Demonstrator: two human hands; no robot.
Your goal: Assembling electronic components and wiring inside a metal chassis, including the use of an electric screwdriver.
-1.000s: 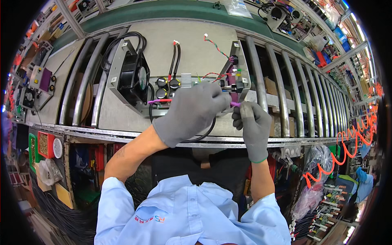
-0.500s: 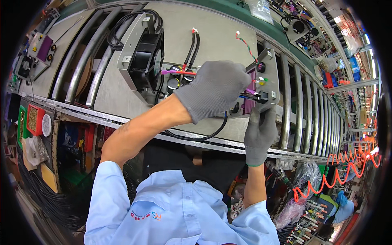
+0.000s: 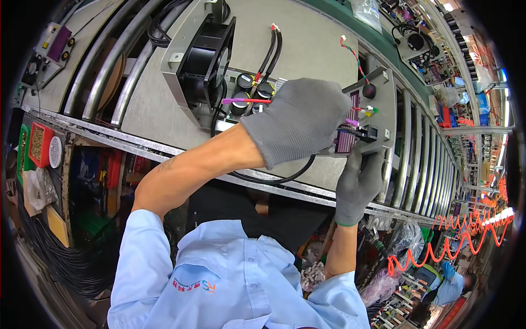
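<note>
A power unit with a metal chassis lies on the bench. Its left end carries a black fan (image 3: 204, 68) and several round black capacitors (image 3: 245, 82). My left hand (image 3: 307, 118), in a grey glove, is closed above the middle of the unit. Its fingertips are hidden, so what they grip does not show. A red wire with a purple sleeve (image 3: 244, 101) sticks out on its left side. My gloved right hand (image 3: 359, 181) grips the lower edge of the metal end panel (image 3: 385, 96), just below a black switch or socket (image 3: 370, 132). Small purple-sleeved wires (image 3: 352, 122) reach that part.
Steel rollers (image 3: 412, 153) flank the bench plate (image 3: 148, 109) on both sides. Red and green screw bins (image 3: 41, 143) stand at the left. Orange coiled hoses (image 3: 422, 257) hang at the right. A black cable (image 3: 274, 180) loops over the bench's near edge.
The view has shifted, so the unit and both hands sit farther right in the picture. Both hands keep nearly the same places on the unit.
</note>
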